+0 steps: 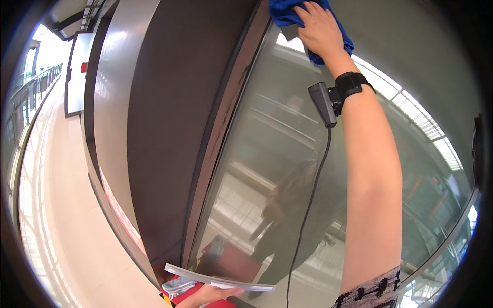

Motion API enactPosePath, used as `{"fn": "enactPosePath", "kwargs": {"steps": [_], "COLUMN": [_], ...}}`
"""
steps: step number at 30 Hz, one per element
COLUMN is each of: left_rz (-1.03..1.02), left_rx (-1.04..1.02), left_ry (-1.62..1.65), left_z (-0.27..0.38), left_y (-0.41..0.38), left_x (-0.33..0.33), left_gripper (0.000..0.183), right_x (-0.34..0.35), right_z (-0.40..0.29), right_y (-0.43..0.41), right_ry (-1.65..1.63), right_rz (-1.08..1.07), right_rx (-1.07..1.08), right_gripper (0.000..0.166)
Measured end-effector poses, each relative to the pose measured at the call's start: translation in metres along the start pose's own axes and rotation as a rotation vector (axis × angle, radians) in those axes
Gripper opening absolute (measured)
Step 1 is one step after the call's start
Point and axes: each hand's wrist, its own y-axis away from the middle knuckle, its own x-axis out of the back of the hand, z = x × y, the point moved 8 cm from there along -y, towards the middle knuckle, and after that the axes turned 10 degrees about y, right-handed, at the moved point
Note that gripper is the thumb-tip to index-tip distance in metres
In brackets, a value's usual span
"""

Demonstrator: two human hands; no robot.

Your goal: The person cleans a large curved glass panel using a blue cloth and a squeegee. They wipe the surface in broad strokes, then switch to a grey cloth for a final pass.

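My right hand [320, 32] is raised high at the top of the view, its fingers spread over a blue cloth [283, 14] that lies against a large glass pane [262, 146]. On that wrist a black strap [351, 84] carries a small dark device [322, 104]. Low in the view, my left hand [213, 295] grips a window squeegee [185, 274] with a long, pale blade held roughly level in front of the glass. The squeegee hides part of my left fingers. Reflections of a person and a bright roof show in the pane.
Below the squeegee is a red object [220, 305], perhaps a box, with a folded grey cloth [179, 285] on it. A black cable [308, 208] hangs from the wrist device. Left of the glass stand a brown frame [215, 150] and a dark panel [173, 115]; farther left runs a pale walkway [73, 215] with a railing [34, 86].
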Motion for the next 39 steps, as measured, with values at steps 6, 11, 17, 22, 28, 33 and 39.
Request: {"fn": "enactPosePath", "kwargs": {"steps": [6,11,17,22,28,33,39], "left_rz": [-0.031,0.027,-0.020,0.006,-0.042,-0.094,-0.025], "left_rx": [-0.069,0.023,0.011,-0.112,-0.047,0.007,0.065], "left_ry": [0.000,0.004,-0.026,-0.013,-0.028,-0.017,-0.017], "left_z": [0.009,0.020,0.024,0.020,0.040,0.018,-0.006], "left_y": [0.005,0.017,0.032,0.041,0.063,0.067,0.083], "left_x": [-0.007,-0.002,-0.012,-0.003,-0.005,-0.009,0.006], "left_gripper": [0.026,0.028,0.029,0.028,0.022,0.025,0.024], "right_x": [0.007,0.033,0.101,0.122,0.104,0.085,0.076], "right_z": [-0.109,-0.246,-0.370,-0.300,-0.073,-0.049,-0.254], "right_y": [0.072,0.194,0.420,0.415,0.194,0.188,0.301], "right_ry": [-0.163,-0.329,-0.746,-0.794,-0.256,-0.057,-0.375], "right_rz": [-0.010,-0.138,-0.492,-0.516,-0.139,-0.018,-0.451], "right_rx": [0.081,0.236,0.591,0.616,0.182,-0.010,0.148], "right_gripper": [0.053,0.042,0.030,0.017,0.044,0.051,0.050]}}
